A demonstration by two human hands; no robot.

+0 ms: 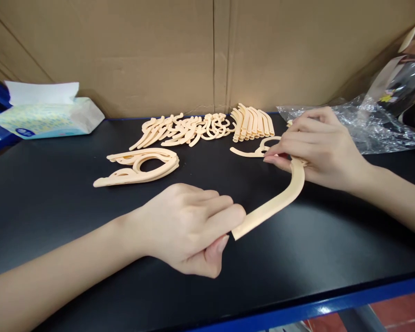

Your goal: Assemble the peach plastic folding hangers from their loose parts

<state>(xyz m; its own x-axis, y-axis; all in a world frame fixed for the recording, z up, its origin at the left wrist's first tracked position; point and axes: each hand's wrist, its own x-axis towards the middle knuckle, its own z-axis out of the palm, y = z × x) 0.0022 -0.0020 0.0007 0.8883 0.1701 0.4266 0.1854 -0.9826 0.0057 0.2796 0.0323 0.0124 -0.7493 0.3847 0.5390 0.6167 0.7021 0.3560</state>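
My right hand [327, 147] is closed around the joint end of a beige plastic hanger arm [276, 203], which curves down and left towards me. A beige hook piece [251, 153] with a ring-like curve shows beyond my right fingertips; whether it is joined to the arm is hidden. My left hand [197, 226] is closed at the arm's lower free end, knuckles up, its fingers over the edge of that end. Left of centre lies a folded beige hanger [155, 173], apparently several stacked together, flat on the black table [100, 226].
Along the back lie loose beige hooks [214, 127], slim curved pieces [155, 131] and a row of hanger arms [252, 124]. A tissue pack [51, 117] sits back left. Clear plastic wrap [363, 124] lies back right. A cardboard wall [152, 55] stands behind; a blue edge [318, 306] runs in front.
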